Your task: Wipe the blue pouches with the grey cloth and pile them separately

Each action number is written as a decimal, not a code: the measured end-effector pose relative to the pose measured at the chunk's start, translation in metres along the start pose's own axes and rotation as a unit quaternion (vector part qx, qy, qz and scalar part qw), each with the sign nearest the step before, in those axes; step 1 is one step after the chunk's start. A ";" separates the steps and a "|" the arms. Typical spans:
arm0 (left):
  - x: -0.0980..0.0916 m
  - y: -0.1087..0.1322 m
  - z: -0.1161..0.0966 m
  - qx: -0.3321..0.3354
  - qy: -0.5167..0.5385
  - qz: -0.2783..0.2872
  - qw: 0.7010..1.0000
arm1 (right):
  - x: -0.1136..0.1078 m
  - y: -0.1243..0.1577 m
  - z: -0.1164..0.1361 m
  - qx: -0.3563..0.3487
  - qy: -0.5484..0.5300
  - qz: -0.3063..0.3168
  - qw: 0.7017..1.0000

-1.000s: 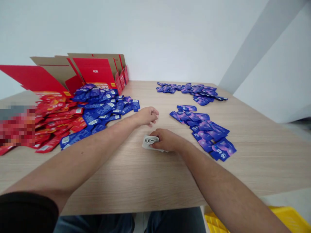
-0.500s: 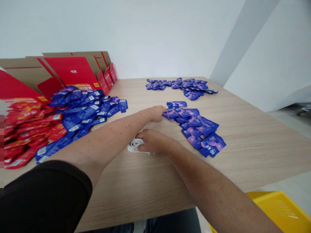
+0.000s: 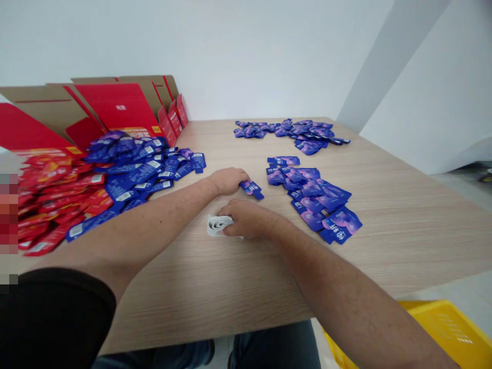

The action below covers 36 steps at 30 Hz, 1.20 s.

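My left hand (image 3: 227, 181) rests on the wooden table with its fingertips on a small bunch of blue-purple sachets (image 3: 250, 189), which it appears to pinch. My right hand (image 3: 248, 219) lies curled over a folded white cloth (image 3: 220, 225), whose far end shows beyond the fingers. A spread of blue-purple sachets (image 3: 311, 197) lies just right of both hands. A looser patch of the same sachets (image 3: 292, 132) sits further back, near the far table edge.
To the left, a heap of blue sachets (image 3: 134, 171) adjoins a heap of red sachets (image 3: 57, 200), in front of an opened red-and-brown cardboard carton (image 3: 117, 107). A yellow plastic crate (image 3: 442, 333) stands on the floor below the right table edge.
My left hand first reached right to the sachet spread, then drew back with a small bunch of sachets. My right hand stays on the white cloth. The view has shifted slightly.
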<state>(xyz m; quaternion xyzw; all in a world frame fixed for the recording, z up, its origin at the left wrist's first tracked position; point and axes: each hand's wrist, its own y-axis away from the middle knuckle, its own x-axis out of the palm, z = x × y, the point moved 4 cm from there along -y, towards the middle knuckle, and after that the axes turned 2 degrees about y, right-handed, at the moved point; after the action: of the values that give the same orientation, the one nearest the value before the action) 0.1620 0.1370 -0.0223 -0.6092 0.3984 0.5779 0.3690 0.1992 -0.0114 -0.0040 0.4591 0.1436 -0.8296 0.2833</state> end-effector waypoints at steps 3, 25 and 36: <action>0.002 0.040 0.005 0.032 0.017 -0.028 0.999 | 0.002 0.006 0.005 -0.007 -0.059 0.100 0.993; -0.001 0.206 -0.100 -0.350 0.036 -0.113 0.929 | -0.013 0.005 -0.046 0.096 -0.255 -0.257 0.927; 0.006 0.170 -0.084 -0.081 0.212 -0.052 0.973 | -0.020 0.007 -0.037 0.098 -0.148 -0.248 0.952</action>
<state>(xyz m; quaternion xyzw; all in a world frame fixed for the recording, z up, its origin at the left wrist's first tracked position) 0.0413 -0.0102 -0.0218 -0.7654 0.3873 0.4463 0.2549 0.2367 0.0077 -0.0069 0.3068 0.1269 -0.9424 0.0406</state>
